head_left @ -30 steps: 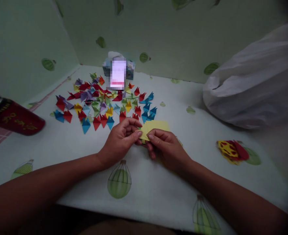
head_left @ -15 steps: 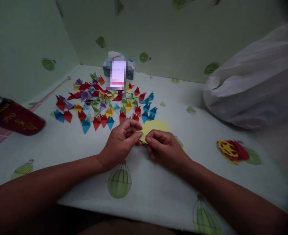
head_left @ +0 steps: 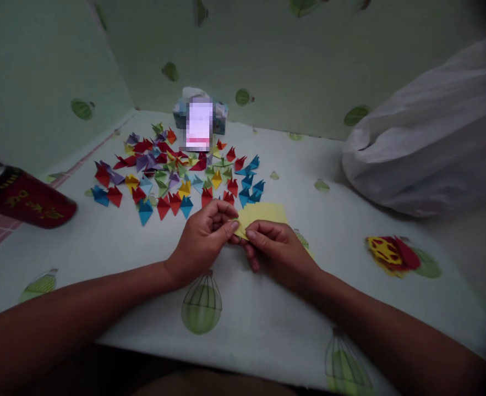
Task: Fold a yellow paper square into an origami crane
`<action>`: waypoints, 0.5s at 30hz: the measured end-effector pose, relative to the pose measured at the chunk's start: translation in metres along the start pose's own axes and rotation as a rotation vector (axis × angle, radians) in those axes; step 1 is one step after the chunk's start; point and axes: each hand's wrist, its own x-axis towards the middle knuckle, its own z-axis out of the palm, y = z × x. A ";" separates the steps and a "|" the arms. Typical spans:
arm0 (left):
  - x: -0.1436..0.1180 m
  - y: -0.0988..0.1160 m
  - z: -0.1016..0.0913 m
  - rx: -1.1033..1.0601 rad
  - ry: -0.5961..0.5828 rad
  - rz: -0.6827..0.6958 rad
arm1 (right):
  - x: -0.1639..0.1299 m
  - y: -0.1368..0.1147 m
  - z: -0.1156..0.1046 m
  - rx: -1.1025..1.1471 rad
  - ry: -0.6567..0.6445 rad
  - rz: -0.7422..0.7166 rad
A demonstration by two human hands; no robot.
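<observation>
The right hand [head_left: 279,250] is sliding its thumb leftward along the yellow paper [head_left: 263,213] – meeting the left hand [head_left: 205,236] – both pinching its near edge, apparently tightening a crease.

red can [head_left: 23,199], white bag [head_left: 428,143], tissue box [head_left: 220,113]

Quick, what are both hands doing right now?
Left hand: closed, pinching the yellow paper.
Right hand: closed, pinching the same yellow paper.

Both arms reach forward. The left hand [head_left: 203,236] and right hand [head_left: 278,248] meet, fingers curled, thumbs pinching side by side.
</observation>
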 end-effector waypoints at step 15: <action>-0.001 -0.002 0.001 0.016 -0.024 0.002 | -0.004 -0.009 0.004 -0.306 0.070 -0.008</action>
